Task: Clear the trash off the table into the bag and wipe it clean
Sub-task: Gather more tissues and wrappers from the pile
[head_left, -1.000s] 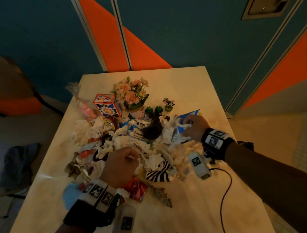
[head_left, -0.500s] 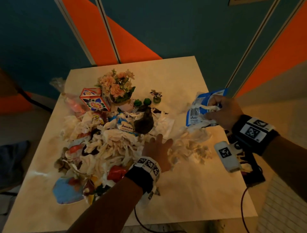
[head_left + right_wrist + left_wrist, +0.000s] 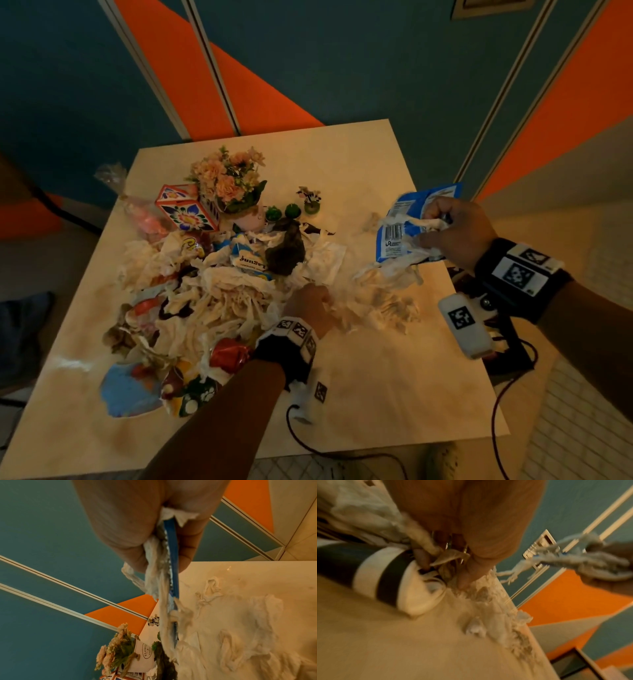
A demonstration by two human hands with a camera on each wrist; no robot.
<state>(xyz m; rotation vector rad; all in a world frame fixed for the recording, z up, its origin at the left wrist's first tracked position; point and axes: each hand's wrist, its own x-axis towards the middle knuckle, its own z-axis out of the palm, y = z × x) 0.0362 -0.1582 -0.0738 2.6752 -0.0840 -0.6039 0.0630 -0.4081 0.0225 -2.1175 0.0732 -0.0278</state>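
A heap of crumpled white tissues (image 3: 222, 301) mixed with wrappers covers the left half of the pale table (image 3: 376, 394). My right hand (image 3: 428, 228) is raised over the table's right edge, pinching a blue snack wrapper (image 3: 394, 236) together with torn tissue strips; the same grip on the blue wrapper (image 3: 171, 555) appears in the right wrist view. My left hand (image 3: 310, 303) is at the heap's right side, fingers curled into tissue strands (image 3: 426, 543). A black-and-white striped item (image 3: 373, 573) lies right by its fingers. A loose tissue clump (image 3: 383, 305) lies between the hands.
At the back stand a flower pot (image 3: 229, 181), a patterned box (image 3: 186, 212), two small green pots (image 3: 284, 212), a tiny figurine (image 3: 310, 200) and a clear bag with pink contents (image 3: 144, 219). A red can (image 3: 229, 353) and blue wrapper (image 3: 126, 394) lie near-left. A black device (image 3: 507, 349) sits off the right edge.
My right hand has lifted the blue wrapper and tissue up and to the right, off the heap. My left hand has moved from the heap's near side to its right side and curled onto tissue.
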